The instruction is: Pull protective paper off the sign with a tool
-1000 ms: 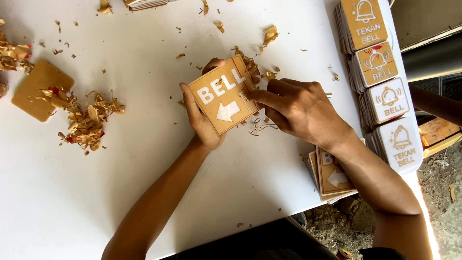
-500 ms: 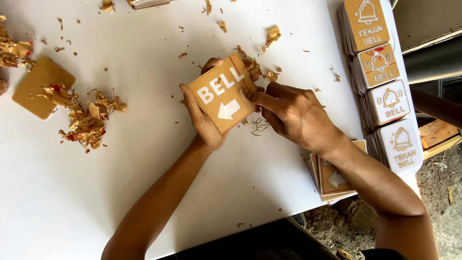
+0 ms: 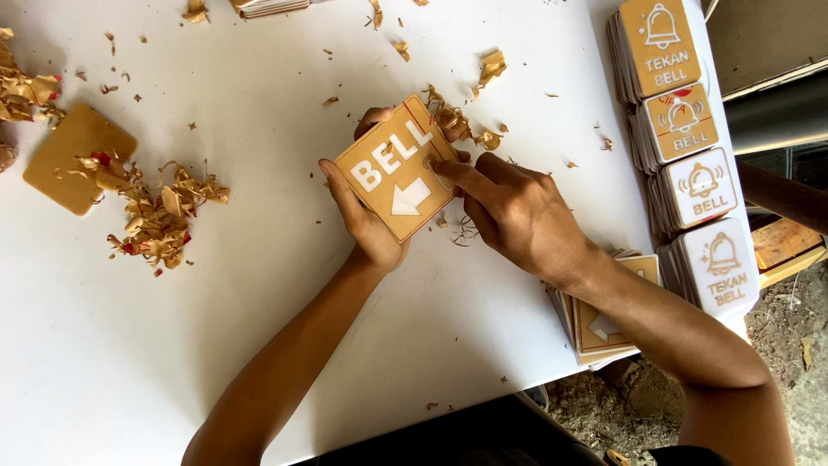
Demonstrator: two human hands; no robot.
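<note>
- L hand point(image 3: 369, 226) grips a square tan sign plate point(image 3: 398, 168) w/ white lettering + a white arrow; thumb along its left edge, fingers point(image 3: 373, 116) curled round the far edge — clamped on the plate.
- Plate held tilted just above the white table point(image 3: 259, 328), near mid-frame.
- R hand point(image 3: 517, 216) rests at the plate's right side; index fingertip pressed on the face by the last letter, other fingers folded together. Poss. pinching a bit of film there — too small to tell.
- Tan paper peelings point(image 3: 159, 211) heaped on the table to the left, well apart from the hands; a few w/ red bits.
- Blank tan square point(image 3: 65, 164) lies beside that heap, partly under the scraps.
- More scraps point(image 3: 453, 121) just behind the plate's top corner.
- Right table edge: row of stacked bell signs point(image 3: 690, 129), tan and white.
- Short stack of arrow plates point(image 3: 604, 328) under the R forearm, at the table's near edge.
</note>
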